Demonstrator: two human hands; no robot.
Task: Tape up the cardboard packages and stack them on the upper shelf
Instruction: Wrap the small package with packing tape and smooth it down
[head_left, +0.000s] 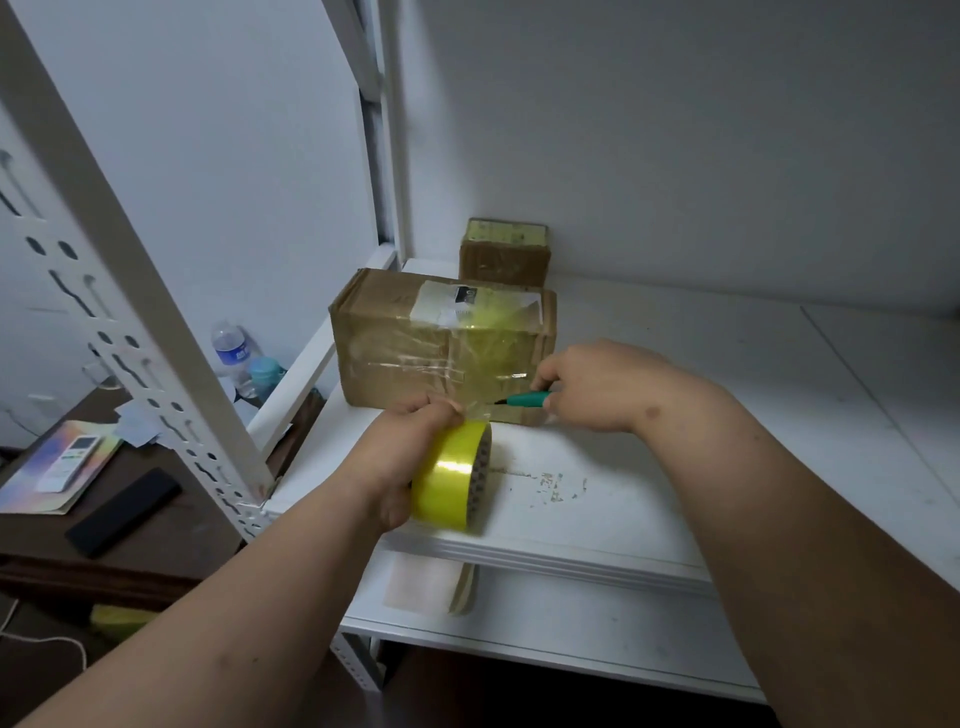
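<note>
While the box (441, 343) sat on the shelf (675, 415) just beyond both hands, it looked light and stiff, best gripped by its two ends, its taped faces likely slick. The left hand (410, 452) clamped the tape roll (454, 483), its strip stretched to the box; the right hand (587, 387) gripped a green cutter (527, 399) at that strip.

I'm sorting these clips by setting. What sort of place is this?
Probably a small storeroom or home packing corner. A white slotted metal shelf rack stands against a bare wall with taped cardboard packages on it, and beside it a dark desk holds water bottles and a remote control.
</note>
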